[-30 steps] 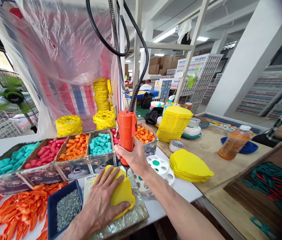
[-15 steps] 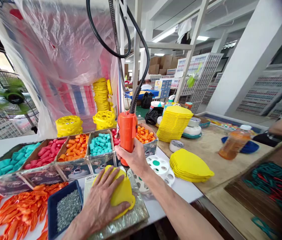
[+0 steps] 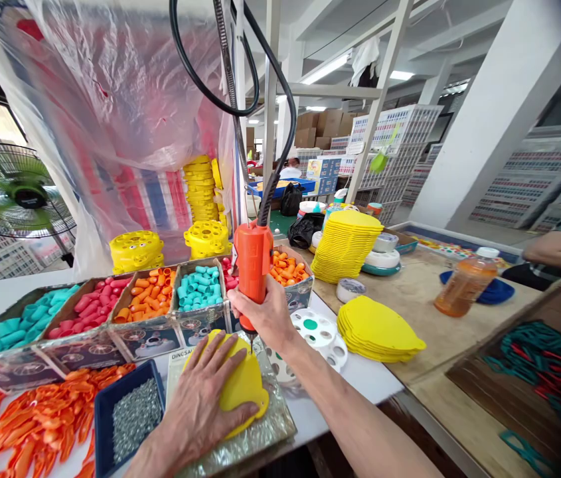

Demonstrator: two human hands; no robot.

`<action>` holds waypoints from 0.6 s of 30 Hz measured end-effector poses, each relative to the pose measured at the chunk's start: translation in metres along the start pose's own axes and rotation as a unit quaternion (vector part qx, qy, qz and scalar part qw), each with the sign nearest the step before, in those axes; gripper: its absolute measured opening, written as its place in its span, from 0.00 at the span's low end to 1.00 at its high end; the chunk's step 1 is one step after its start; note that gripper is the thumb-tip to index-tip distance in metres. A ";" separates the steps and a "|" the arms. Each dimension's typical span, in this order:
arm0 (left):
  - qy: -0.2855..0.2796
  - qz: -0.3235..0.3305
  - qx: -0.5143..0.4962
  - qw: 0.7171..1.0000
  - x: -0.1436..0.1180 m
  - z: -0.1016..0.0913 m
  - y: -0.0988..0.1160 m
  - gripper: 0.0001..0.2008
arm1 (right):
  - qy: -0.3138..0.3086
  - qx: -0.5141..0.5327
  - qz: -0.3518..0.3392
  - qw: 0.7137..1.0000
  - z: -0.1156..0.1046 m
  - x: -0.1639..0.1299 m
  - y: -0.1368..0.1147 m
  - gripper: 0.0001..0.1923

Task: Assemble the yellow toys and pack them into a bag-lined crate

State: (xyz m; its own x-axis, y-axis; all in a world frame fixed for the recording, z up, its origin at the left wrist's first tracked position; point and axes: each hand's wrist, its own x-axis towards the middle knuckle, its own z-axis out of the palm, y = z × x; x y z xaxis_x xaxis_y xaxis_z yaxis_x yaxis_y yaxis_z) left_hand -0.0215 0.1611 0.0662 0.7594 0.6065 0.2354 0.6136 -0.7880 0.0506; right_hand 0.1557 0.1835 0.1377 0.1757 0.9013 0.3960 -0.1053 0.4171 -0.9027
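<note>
My right hand (image 3: 271, 312) is wrapped round an orange electric screwdriver (image 3: 251, 265) that hangs upright from a black cable. Its bit points down at the upper right edge of a yellow plastic plate (image 3: 240, 385); whether a screw sits under the tip is too small to tell. Spread flat over the plate's left part, my left hand (image 3: 205, 392) presses it down, fingers apart. Beneath the plate is a pad wrapped in clear tape (image 3: 265, 435). Just right of the screwdriver lie white round parts with holes (image 3: 332, 338).
A blue tray of small screws (image 3: 135, 411) and loose orange parts (image 3: 36, 418) lie at left. Behind stand boxes of teal pieces (image 3: 200, 287) and other coloured pieces. Yellow plates (image 3: 380, 328) are stacked at right, near a bottle (image 3: 467, 282). Another person's arm (image 3: 559, 251) shows at far right.
Both my hands, the screwdriver and the yellow plate stay in place. The other person's arm at far right has shifted slightly.
</note>
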 end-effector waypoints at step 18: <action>-0.001 -0.002 0.003 1.000 -0.001 0.004 -0.002 0.36 | 0.005 0.007 0.010 1.000 0.002 0.000 0.001 0.13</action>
State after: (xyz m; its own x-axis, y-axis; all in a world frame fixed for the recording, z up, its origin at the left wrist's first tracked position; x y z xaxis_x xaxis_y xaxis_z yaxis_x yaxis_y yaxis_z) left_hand -0.0224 0.1621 0.0620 0.7571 0.6100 0.2339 0.6182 -0.7847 0.0454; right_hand 0.1536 0.1841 0.1374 0.1821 0.9088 0.3754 -0.1236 0.3999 -0.9082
